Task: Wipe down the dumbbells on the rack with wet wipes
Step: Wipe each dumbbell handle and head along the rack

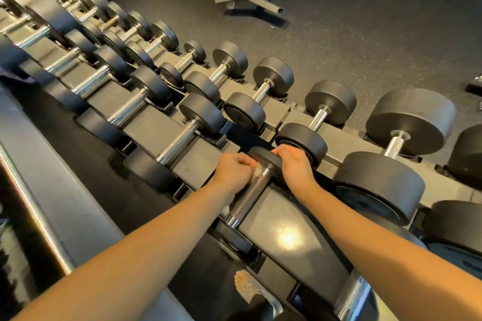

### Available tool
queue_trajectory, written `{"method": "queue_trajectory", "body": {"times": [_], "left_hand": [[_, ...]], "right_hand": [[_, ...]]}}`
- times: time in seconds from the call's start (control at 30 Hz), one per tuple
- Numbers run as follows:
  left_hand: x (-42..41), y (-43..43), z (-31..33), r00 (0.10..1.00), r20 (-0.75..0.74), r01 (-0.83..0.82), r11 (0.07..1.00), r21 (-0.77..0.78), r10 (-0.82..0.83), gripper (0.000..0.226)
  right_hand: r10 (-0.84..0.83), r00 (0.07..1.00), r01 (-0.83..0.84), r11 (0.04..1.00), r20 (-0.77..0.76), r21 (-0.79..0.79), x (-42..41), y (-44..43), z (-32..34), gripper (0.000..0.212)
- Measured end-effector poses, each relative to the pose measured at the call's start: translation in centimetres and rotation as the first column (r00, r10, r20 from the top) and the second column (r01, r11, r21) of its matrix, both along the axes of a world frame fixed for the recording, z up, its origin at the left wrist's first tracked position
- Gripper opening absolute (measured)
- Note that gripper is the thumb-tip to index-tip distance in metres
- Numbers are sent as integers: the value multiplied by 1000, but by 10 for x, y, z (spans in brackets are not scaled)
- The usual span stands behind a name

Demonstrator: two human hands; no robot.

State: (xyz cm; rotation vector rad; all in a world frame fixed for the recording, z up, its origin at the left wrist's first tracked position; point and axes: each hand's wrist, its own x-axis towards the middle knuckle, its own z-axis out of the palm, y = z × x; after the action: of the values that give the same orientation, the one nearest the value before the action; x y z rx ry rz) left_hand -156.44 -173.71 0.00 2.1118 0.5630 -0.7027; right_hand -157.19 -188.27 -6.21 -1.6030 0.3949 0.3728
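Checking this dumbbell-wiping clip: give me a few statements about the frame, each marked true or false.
1. The left hand pinches a crumpled white wet wipe against the knurled chrome handle of a black-headed dumbbell. True.
2. The right hand hangs free of the rack. False: its fingers curl over that dumbbell's far end.
3. The dark grey metal rack holds only this one dumbbell. False: rows of other dumbbells lie along it.
4. A foot in a light open-toed sandal shows below the arms. True.
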Motion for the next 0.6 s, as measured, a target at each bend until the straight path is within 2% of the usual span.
{"method": "queue_trajectory", "body": {"times": [0.07, 0.13, 0.23, 0.3, 0.37, 0.43, 0.5, 0.53, 0.6], "left_hand": [[1, 1, 0, 999, -40, 17, 1000, 12, -16, 13], [-2, 18, 8, 979, -132, 163, 984, 73, -153, 13], [-12, 47, 19, 879, -335, 402, 906, 136, -340, 15], [-14, 51, 24, 835, -378, 487, 857, 167, -400, 13], [-10, 40, 27, 900, -249, 409, 890, 201, -358, 10], [-7, 21, 22, 977, -12, 214, 967, 136, -214, 7], [-9, 1, 10, 975, 181, 115, 991, 64, -125, 8], [-14, -6, 3, 960, 250, 116, 991, 64, -128, 9], [-27, -13, -8, 912, 360, 167, 980, 109, -196, 9]], "right_hand": [[-1, 1000, 1, 1000, 13, 8, 0, 0, -1, 33], [-4, 1000, 4, 1000, 4, 19, -1, 1, -1, 33], [-8, 1000, 8, 1000, -12, 19, -2, 1, -2, 32], [6, 1000, -6, 1000, -13, 10, -1, 0, -2, 32], [26, 1000, -26, 1000, -16, 3, 0, -1, -1, 32], [-5, 998, 14, 992, 67, -128, -5, -5, 3, 30], [-46, 969, 126, 936, 241, -329, -20, -12, 15, 26], [-43, 952, 157, 919, 303, -361, -32, -16, 23, 24], [30, 957, 81, 926, 287, -368, -57, -18, 36, 22]]}}
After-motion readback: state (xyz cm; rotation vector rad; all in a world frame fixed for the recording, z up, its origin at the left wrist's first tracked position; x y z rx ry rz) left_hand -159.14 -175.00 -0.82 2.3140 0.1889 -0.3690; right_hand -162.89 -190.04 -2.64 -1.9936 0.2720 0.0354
